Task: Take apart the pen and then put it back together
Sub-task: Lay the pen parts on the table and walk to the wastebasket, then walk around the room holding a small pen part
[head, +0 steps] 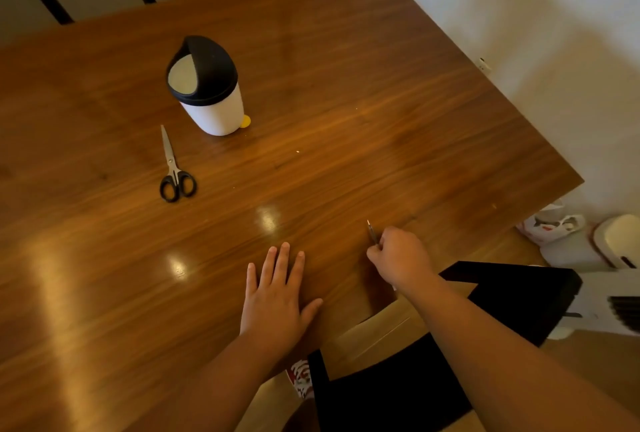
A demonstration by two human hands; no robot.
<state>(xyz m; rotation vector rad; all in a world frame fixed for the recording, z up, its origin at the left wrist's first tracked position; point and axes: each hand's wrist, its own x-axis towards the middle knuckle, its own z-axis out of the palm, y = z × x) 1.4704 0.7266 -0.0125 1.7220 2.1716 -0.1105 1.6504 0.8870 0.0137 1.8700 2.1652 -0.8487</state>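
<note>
A thin pen (372,231) lies near the front right of the wooden table (346,102), its tip pointing away from me. My right hand (400,255) is closed around the pen's near end, and most of the barrel is hidden under the fingers. To the left of it, my left hand (277,296) rests flat on the table with fingers spread and nothing in it.
A white desk bin with a black swing lid (207,88) stands at mid-left, a small yellow thing beside its base. Black-handled scissors (175,170) lie shut in front of it. A black chair (433,362) stands at the table's near edge. Bags and a white appliance sit on the floor at right.
</note>
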